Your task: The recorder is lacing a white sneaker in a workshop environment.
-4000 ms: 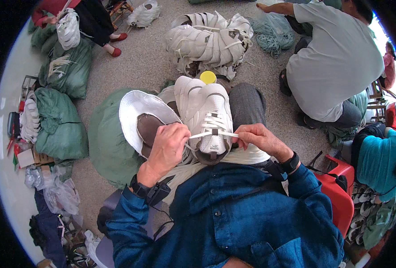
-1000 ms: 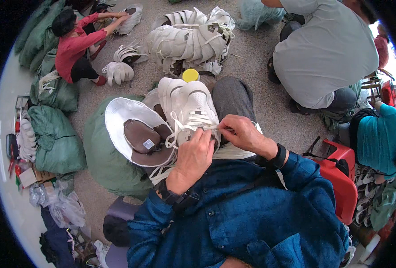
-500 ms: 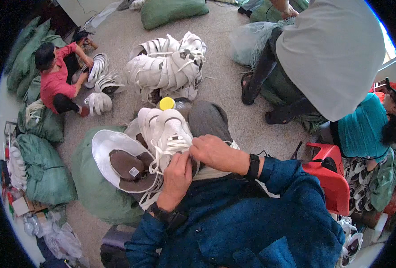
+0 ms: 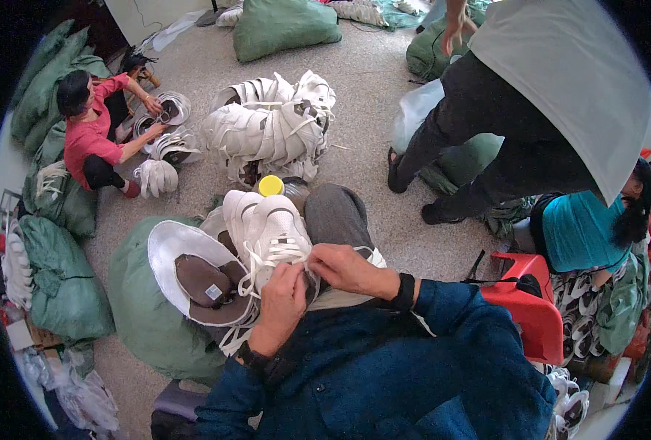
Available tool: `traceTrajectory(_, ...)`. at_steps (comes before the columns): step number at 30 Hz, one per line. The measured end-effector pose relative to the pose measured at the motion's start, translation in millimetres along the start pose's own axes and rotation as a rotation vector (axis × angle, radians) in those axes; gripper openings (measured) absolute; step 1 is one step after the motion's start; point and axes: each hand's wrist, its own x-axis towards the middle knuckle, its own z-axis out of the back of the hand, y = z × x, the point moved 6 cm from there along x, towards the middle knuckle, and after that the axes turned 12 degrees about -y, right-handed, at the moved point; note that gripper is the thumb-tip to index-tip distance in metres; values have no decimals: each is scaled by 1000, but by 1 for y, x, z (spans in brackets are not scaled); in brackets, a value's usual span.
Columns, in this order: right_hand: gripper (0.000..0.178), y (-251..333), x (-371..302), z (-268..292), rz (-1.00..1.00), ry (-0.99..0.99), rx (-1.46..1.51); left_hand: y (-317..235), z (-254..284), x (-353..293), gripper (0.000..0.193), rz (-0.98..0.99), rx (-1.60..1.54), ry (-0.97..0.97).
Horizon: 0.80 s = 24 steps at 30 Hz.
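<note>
A white sneaker upper (image 4: 278, 229) with white laces rests over my lap, with another white upper pressed against its left side. My left hand (image 4: 280, 304) is at its ankle opening, thumb and fingers pinched together on the shoelace. My right hand (image 4: 346, 268), bent at the wrist, pinches the lace from the other side, close to my left fingertips. Little of the lace shows between the fingers. Left of my hands, an open white oval piece (image 4: 165, 253) with a brown inside and a small label lies on a green sack (image 4: 131, 293).
Ahead on the floor stands a pile of nested white uppers (image 4: 267, 139), with a yellow-lidded container (image 4: 271, 185) nearer me. A person in red (image 4: 94, 139) handles uppers at far left. Another person (image 4: 516, 125) stands at right, near a red plastic chair (image 4: 534, 315).
My hands stay at the lacing, with the right fingers lifted slightly off the upper and curled near the left fingertips. The standing person's arm has moved left, its hand hanging with fingers spread.
</note>
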Motion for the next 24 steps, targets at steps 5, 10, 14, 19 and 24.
traceTrajectory(5, 25, -6, -10, -8, -96, 143, -158, 3, -3, 1, 19, 28, 24, 7)
traceTrajectory(10, 23, -1, -9, -15, -61, 109, -193, 6, -3, 0, 13, 20, 97, -47)
traceTrajectory(14, 24, 16, -4, -11, -57, 122, -196, 7, 14, -3, 8, 30, 75, 93)
traceTrajectory(19, 30, -1, -4, -8, -202, 63, -154, 3, 79, -17, 13, 279, -357, 716)
traceTrajectory(24, 26, 3, -7, 5, -273, 52, -82, 31, 85, -38, 12, 569, -383, 562)
